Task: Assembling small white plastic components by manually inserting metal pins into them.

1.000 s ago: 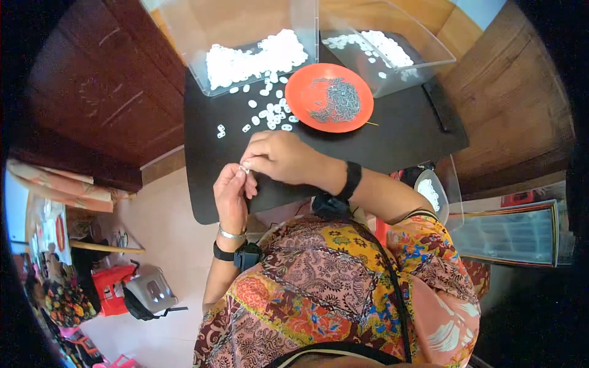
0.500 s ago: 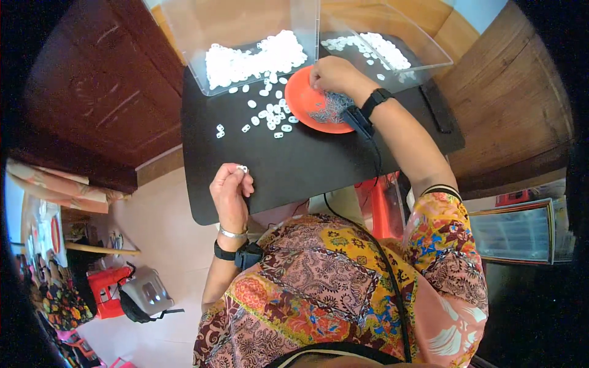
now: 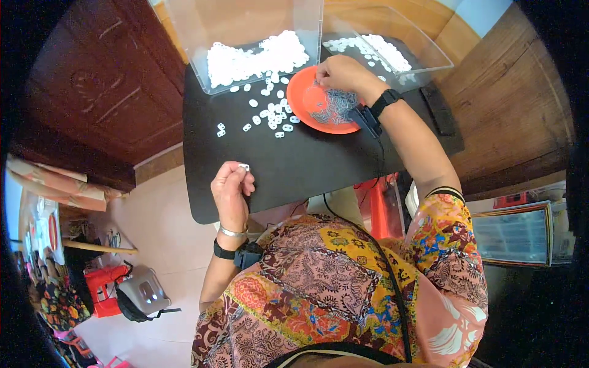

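My left hand (image 3: 230, 187) hovers over the near left part of the dark table, thumb and fingers pinched on a small white oval plastic piece (image 3: 244, 167) with holes. At the far side, my right hand (image 3: 343, 73) is over an orange plate (image 3: 300, 92), its fingertips pinched together near the rim. What they hold, if anything, is too small to make out. Many thin grey metal pieces, like small screws or nails (image 3: 336, 109), lie heaped on the plate's right side. Loose white oval pieces (image 3: 274, 112) are scattered left of the plate.
A clear plastic bin (image 3: 208, 90) full of white pieces stands at the far left of the table (image 3: 294, 172). Another clear container (image 3: 423, 61) with white pieces is at the far right. A black strip (image 3: 437, 110) lies by the right edge. A black cable (image 3: 392, 270) runs down my front.
My right hand has shifted slightly right and up over the plate, still with pinched fingers. My left hand keeps its white piece in nearly the same place.
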The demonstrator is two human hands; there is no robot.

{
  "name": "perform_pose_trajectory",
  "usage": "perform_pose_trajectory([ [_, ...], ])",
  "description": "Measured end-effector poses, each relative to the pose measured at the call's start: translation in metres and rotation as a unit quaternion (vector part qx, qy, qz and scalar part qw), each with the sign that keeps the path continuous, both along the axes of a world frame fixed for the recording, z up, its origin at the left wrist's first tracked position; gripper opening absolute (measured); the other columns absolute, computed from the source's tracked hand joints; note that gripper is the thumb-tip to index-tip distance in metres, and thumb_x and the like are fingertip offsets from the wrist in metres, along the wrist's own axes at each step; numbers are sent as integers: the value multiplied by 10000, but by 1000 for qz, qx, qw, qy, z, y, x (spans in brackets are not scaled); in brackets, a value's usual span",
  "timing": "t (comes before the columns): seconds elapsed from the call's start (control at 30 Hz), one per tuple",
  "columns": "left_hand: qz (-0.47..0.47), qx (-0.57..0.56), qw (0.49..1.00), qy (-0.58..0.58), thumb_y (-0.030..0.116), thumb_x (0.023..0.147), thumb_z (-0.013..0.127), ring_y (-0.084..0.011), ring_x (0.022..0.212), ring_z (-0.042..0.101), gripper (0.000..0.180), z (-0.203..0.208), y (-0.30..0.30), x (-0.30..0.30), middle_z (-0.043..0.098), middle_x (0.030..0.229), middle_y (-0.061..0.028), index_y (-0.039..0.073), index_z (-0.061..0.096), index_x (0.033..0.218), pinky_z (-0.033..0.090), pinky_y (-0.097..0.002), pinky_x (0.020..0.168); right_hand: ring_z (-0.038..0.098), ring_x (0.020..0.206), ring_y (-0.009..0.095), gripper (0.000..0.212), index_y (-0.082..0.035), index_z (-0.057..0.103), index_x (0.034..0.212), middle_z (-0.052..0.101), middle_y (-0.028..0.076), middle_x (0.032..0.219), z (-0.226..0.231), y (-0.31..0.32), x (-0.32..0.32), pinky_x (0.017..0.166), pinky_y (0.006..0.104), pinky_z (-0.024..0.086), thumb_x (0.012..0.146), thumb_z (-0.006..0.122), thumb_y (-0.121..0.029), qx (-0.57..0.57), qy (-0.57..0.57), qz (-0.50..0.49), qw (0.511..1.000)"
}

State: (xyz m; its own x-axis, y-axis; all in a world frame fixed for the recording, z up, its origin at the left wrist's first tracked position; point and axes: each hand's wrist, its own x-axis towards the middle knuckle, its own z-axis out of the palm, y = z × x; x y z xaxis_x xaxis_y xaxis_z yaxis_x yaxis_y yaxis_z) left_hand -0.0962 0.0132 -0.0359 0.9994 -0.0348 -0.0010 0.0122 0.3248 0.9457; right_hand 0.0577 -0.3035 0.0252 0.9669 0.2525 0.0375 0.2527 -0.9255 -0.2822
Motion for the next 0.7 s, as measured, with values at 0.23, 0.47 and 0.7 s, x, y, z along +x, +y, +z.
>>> perform_pose_trajectory([
  [0.23, 2, 4, 1000, 1, 109, 881, 514, -44, 503, 455, 130, 0, -1, 1, 562, 627, -4, 36, 584, 798, 326, -178, 463, 642, 723, 287, 130, -88, 682, 801, 664, 125, 754, -6, 21, 3, 646, 385, 489, 682, 642, -124, 14, -52, 66, 996],
  [0.47, -1, 4, 1000, 9, 110, 879, 516, -45, 505, 459, 128, 0, -1, 2, 563, 623, -3, 40, 586, 797, 326, -177, 464, 548, 560, 278, 137, -33, 500, 583, 527, 133, 574, -5, 38, 0, 503, 409, 392, 650, 615, -64, -51, 2, 97, 994],
  [0.7, -1, -8, 1000, 10, 102, 879, 513, -49, 504, 461, 126, 1, 0, 2, 566, 627, -10, 37, 585, 800, 332, -184, 464, 499, 549, 299, 107, -1, 483, 585, 488, 155, 553, -9, 43, 5, 491, 387, 389, 641, 572, -22, -88, 6, 81, 993],
])
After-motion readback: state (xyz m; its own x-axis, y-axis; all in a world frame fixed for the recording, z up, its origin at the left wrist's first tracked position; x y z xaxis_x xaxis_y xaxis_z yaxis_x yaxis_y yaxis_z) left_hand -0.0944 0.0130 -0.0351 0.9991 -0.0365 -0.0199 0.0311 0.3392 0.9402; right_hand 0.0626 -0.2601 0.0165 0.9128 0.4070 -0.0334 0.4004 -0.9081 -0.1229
